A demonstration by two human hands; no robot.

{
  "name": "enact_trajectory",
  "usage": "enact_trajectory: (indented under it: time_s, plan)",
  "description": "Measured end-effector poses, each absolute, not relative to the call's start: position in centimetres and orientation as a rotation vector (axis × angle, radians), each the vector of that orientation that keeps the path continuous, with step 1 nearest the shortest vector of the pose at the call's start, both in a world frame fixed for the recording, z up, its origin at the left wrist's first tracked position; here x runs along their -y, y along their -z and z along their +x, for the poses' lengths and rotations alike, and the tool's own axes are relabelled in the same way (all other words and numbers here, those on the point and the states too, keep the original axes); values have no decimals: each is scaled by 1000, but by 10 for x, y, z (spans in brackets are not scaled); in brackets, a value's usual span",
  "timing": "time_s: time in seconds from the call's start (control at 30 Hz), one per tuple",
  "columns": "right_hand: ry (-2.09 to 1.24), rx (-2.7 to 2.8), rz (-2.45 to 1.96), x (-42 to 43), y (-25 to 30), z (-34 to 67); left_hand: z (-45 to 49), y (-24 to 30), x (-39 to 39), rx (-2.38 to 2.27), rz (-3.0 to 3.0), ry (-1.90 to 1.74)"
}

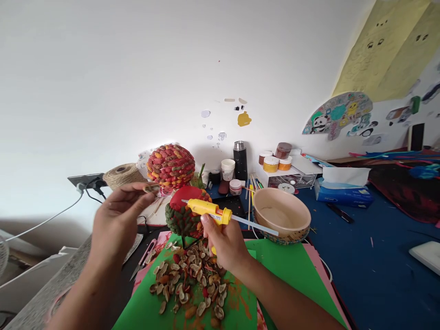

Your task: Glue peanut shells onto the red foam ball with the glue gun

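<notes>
Behind the cluttered blue tabletop [347, 256] stands a white wall [103, 68] with stickers and drawings on it. Near the front sits a ball [177, 217], its top bare and red, its sides covered with green and orange lumps. Just left of the ball, the left hand [118, 220] is raised, thumb and fingers pinching a piece of shell [151, 188]. Right of the ball, the right hand [225, 243] has its fingers wrapped round the handle of a yellow glue gun [209, 211]; the nozzle points left across the ball's red top, though whether it touches is unclear. A pale glue stick [256, 224] juts from the gun's back. Before the ball, loose shells [195, 270] lie heaped on green paper [292, 261]. A larger, fully covered ball [171, 166] stands behind it, and a bowl [275, 217] to its right.
</notes>
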State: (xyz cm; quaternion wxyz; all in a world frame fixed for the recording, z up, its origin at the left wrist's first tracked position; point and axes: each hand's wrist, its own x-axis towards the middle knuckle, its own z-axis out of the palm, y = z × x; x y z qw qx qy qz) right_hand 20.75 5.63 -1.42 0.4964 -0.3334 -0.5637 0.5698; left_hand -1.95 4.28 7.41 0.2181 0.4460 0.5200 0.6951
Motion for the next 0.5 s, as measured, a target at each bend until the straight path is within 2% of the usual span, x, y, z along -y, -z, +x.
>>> enact_trajectory:
  time_s: [0.33,0.43,0.5]
  plan:
    - [-1372,1057,-819,-78,3,218,-97,-117,-52,-1272,810,-2646]
    - [-1332,1039,-836,-83,3,220,-92,-113,-48,-1297,984,-2593]
    - [-1332,1051,-830,-83,4,219,-78,-106,-45,-1334,1201,-2375]
